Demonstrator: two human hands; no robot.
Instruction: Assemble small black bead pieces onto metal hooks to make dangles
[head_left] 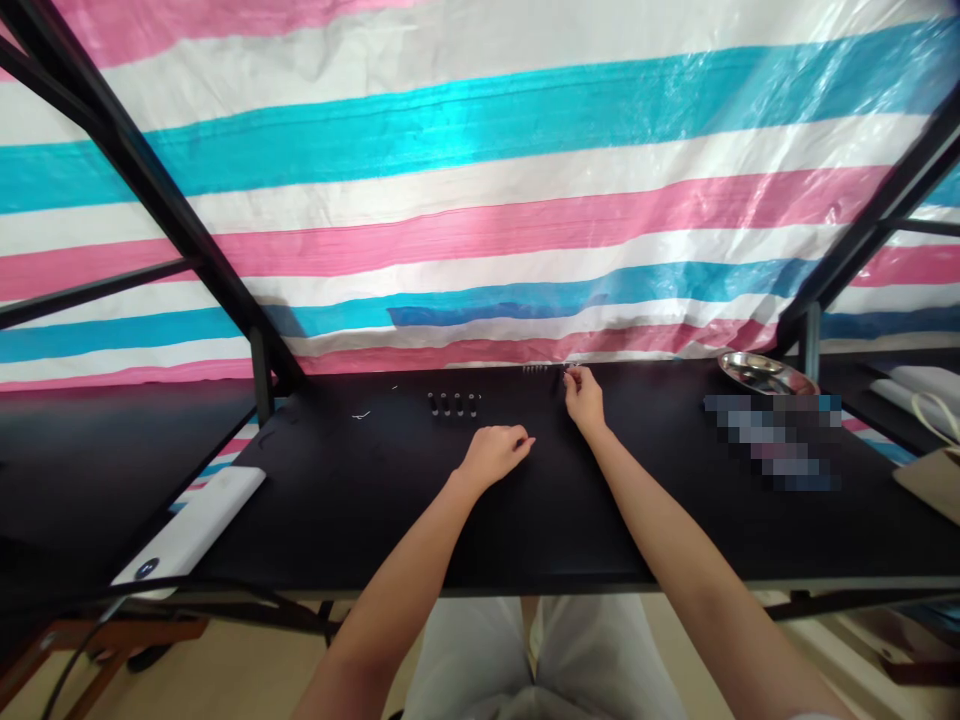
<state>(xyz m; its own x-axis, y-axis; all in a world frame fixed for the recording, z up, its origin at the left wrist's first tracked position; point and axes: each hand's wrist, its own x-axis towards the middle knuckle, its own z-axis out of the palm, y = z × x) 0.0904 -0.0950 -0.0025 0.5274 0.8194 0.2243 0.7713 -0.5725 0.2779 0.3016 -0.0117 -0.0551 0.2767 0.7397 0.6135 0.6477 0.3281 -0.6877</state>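
My left hand lies on the black table with its fingers curled together, and nothing shows between them. Just beyond it stand several small black cylinders with pale ends, lined up in a row. Near the far edge of the table, my right hand is closed in a pinch over small dark bits; what its fingertips hold is too small to make out. Left of those fingertips is a row of tiny metallic pieces.
A shiny metal plate sits at the far right, behind a blurred-out patch. On the left lies a white power bank-like box with a cable. Thin white scraps lie far left. Black frame posts and striped sheeting rise behind.
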